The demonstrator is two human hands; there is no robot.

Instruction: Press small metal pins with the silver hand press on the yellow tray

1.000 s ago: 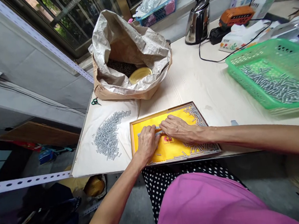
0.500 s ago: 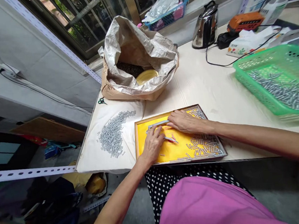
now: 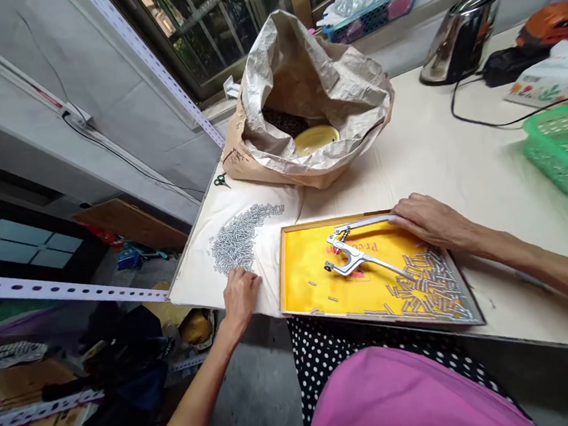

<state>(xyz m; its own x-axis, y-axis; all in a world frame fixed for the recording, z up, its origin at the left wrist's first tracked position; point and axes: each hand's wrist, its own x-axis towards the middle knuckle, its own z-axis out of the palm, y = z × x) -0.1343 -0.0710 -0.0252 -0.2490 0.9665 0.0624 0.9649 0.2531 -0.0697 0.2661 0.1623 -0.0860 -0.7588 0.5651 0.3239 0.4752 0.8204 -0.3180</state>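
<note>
Shiny metal pliers (image 3: 355, 253) lie on a wood-framed glossy yellow tray (image 3: 315, 283).

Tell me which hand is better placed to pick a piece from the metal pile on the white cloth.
Left. The left hand lies on the white cloth at the near edge of the pile; the right hand is across the yellow tray, on the pliers handle.

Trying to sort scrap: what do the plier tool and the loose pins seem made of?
The plier tool looks like bare metal, likely steel: bright silvery glints. The loose pins seem metal too: uniform grey sheen, too small for certainty.
</note>
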